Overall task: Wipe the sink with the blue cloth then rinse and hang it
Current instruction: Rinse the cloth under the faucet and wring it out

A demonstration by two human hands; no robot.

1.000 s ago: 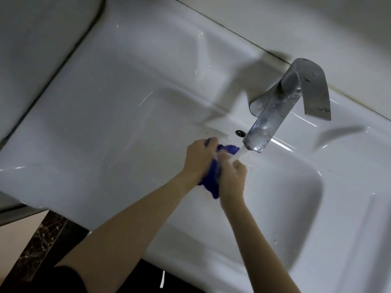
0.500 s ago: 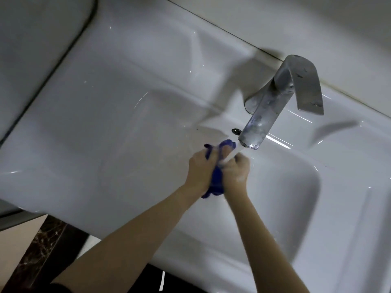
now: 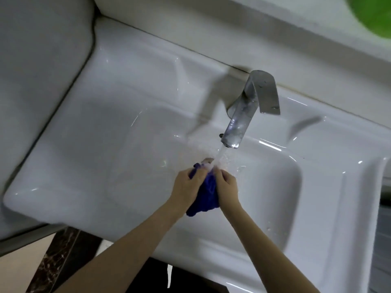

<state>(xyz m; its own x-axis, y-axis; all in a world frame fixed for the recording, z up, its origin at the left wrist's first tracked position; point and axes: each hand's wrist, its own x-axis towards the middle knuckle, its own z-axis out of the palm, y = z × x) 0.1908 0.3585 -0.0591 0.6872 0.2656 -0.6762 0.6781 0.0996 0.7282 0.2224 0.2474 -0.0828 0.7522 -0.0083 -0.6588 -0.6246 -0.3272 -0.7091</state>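
Across nearly the whole head view lies the white sink (image 3: 127, 127), its glossy deck running to a wall at the back and its basin sunk to the right of centre. At the back edge of the basin stands the metal faucet (image 3: 243, 115), its spout angled down toward the person and its lever folded over the top.

Below the spout, over the basin, two bare forearms reach in from the near edge and meet. The left hand (image 3: 186, 187) and the right hand (image 3: 227, 187) face each other. The fingers of both are curled and clamped on the blue cloth (image 3: 206, 195), which is bunched into a wad between the palms.

The wad's long axis runs from the fingertips back toward the wrists. Its far end peeks out above the left knuckles, just where the water stream (image 3: 221, 154) lands. Its near end hangs free as a loose tail below the heels of the hands.

The step in hand looks like the rinse, with the wiping judged done and the hanging not yet begun. Squeezing the cloth out would call for the hands to twist against each other along that axis. For shutting off the water, the lever lies up and to the right of the wad, so the right hand is the nearer one. No hanging place is in sight.
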